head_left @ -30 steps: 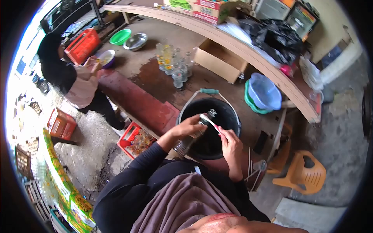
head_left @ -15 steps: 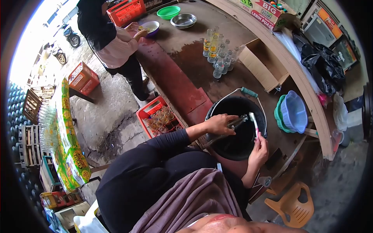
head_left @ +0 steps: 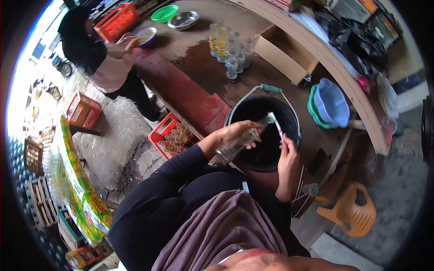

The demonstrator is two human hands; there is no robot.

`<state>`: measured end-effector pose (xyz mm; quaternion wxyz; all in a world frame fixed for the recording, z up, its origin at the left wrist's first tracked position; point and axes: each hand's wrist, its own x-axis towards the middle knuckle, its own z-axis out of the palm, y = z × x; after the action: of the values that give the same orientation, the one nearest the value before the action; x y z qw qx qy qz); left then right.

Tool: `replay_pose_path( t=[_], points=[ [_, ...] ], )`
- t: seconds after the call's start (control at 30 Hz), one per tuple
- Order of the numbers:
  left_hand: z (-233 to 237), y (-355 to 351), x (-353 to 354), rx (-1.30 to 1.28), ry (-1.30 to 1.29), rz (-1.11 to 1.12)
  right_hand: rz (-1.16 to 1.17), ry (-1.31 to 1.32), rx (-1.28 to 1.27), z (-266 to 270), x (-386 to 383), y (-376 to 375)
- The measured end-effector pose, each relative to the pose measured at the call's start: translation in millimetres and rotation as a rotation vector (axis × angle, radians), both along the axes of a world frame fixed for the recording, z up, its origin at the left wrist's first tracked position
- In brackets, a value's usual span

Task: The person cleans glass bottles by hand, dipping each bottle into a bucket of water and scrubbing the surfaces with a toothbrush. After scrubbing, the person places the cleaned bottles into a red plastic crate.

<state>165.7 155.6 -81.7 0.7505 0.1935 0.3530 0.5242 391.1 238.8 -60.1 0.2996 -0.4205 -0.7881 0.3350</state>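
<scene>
My left hand [head_left: 236, 135] is wrapped round a clear glass bottle [head_left: 224, 154], whose base points down toward my lap and whose neck reaches out over the black bucket [head_left: 253, 100]. Between the fingers of my right hand [head_left: 287, 163] is a toothbrush [head_left: 275, 123] with a pink-and-white handle. Its white bristle head stands close beside the bottle's mouth, above the bucket's opening. The bucket has a wire handle with a green grip [head_left: 271, 88]. Dark shadow hides most of the bucket's inside.
Several glass bottles [head_left: 232, 67] stand on the table beyond the bucket, beside an open cardboard box [head_left: 282, 54]. Blue and green basins [head_left: 332, 106] lie to the right. A red crate [head_left: 158, 135] of bottles sits at left. Another person [head_left: 106, 67] works over a bowl [head_left: 147, 36].
The bottle has come back toward my body, and its base now shows below my left hand. The brush remains in my right hand near the bottle's mouth. The whole view has shifted.
</scene>
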Motion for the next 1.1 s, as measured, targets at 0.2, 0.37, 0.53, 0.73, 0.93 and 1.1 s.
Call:
replay_pose_path(
  t=[0.2, 0.37, 0.53, 0.73, 0.93, 1.1],
  points=[
    [-26, 7, -7, 0.004, -0.4, -0.028, 0.101, 0.005, 0.147, 14, -2, -15],
    [-22, 9, -8, 0.118, -0.389, -0.047, -0.125, 0.018, 0.184, 6, 3, 8],
    [5, 5, -7, 0.095, -0.001, 0.042, 0.007, -0.036, 0.221, 10, -4, 3],
    [22, 1, -4, 0.261, 0.462, 0.106, 0.03, 0.066, 0.238, 19, -3, 6],
    [41, 8, 7, 0.185, 0.416, 0.256, -0.142, 0.129, 0.072, 6, 5, 19],
    [35, 24, 14, 0.456, 0.624, 0.681, 0.049, 0.203, -0.124, 25, -6, -24]
  ],
)
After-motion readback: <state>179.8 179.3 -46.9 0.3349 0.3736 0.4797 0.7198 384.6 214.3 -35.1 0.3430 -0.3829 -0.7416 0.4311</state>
